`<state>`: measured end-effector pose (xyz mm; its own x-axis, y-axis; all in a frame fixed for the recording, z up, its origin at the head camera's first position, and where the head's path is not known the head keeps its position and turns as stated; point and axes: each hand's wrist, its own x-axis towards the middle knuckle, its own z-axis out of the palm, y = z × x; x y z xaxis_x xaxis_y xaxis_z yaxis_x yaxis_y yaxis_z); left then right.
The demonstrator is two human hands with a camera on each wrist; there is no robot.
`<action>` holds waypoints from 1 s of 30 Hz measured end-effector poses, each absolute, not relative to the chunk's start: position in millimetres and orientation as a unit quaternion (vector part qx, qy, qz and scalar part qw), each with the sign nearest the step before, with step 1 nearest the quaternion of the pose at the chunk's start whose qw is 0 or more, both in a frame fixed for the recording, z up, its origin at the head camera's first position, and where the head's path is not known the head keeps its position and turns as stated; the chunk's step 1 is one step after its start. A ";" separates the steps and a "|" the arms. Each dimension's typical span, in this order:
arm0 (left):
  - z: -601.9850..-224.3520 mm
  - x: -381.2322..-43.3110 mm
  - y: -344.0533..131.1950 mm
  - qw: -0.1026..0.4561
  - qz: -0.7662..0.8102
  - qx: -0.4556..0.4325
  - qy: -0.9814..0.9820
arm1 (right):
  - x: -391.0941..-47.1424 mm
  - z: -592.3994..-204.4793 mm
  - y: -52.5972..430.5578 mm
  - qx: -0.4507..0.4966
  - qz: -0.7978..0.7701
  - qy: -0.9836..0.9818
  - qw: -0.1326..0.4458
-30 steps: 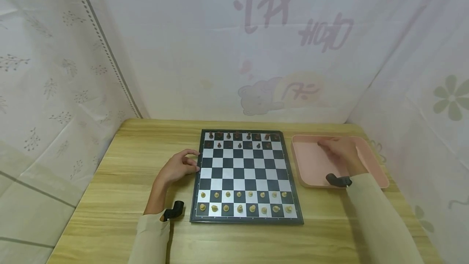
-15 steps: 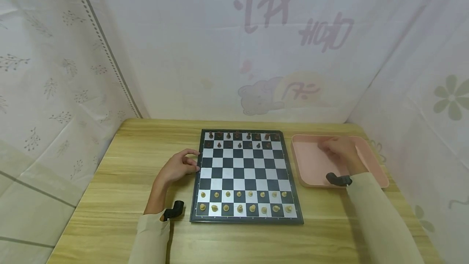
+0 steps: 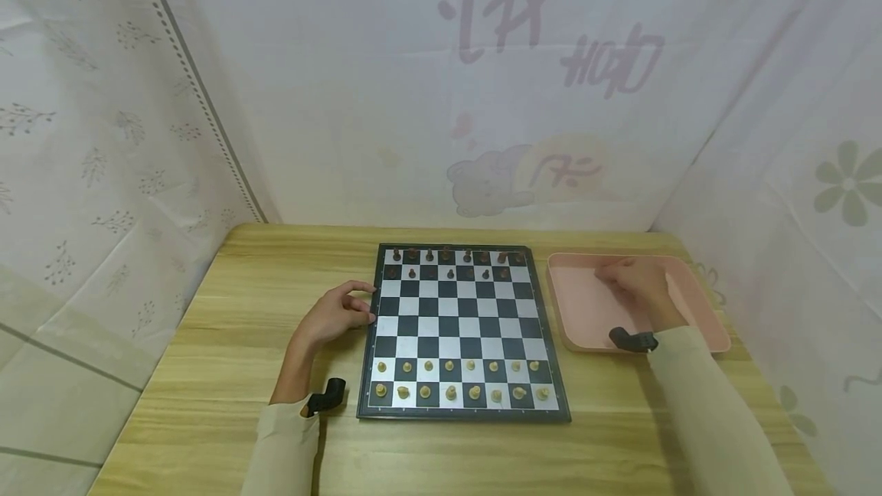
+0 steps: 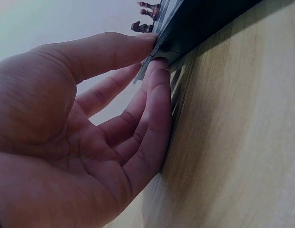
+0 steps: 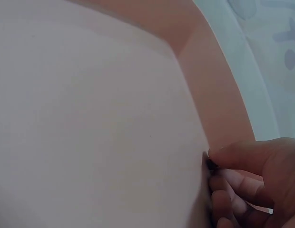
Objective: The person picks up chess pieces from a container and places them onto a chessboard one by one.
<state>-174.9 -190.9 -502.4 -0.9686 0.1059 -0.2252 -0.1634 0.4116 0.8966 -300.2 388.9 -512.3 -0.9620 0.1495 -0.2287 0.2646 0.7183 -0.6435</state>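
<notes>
A black-and-white chessboard (image 3: 449,325) lies on the table between my hands. My left hand (image 3: 338,316) rests at its left edge; in the left wrist view the thumb (image 4: 123,50) and fingertips touch the board's dark side. My right hand (image 3: 637,282) is inside the pink tray (image 3: 565,305), near its far wall. Between its thumb and fingers, in the right wrist view, it pinches a small dark chess piece (image 5: 211,165), mostly hidden by the fingers. Dark reddish pieces (image 3: 445,254) stand in the board's two far rows. Pale pieces (image 3: 451,393) fill the two near rows.
The wooden table (image 3: 262,266) carries the board and the tray, which stands just right of the board. Printed white cloth (image 3: 386,98) hangs behind and at both sides. A black wrist camera mount (image 3: 327,396) sits close to the board's near left corner.
Almost nothing differs. My right hand and forearm have shifted very slightly left inside the tray. My left hand, the board and its pieces hold their places.
</notes>
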 end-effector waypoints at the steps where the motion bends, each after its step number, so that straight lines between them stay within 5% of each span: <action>1: -502.3 -174.8 -190.7 0.124 0.541 -0.017 0.832 | -299.8 -512.7 388.9 0.112 -0.359 0.923 0.080; 17: -506.4 -175.7 -192.3 0.124 0.547 -0.021 0.828 | -287.2 -501.1 360.7 0.024 -0.345 0.938 0.027; 30: -505.7 -176.1 -191.3 0.125 0.550 -0.017 0.826 | -282.2 -490.3 329.7 0.007 -0.401 0.915 0.042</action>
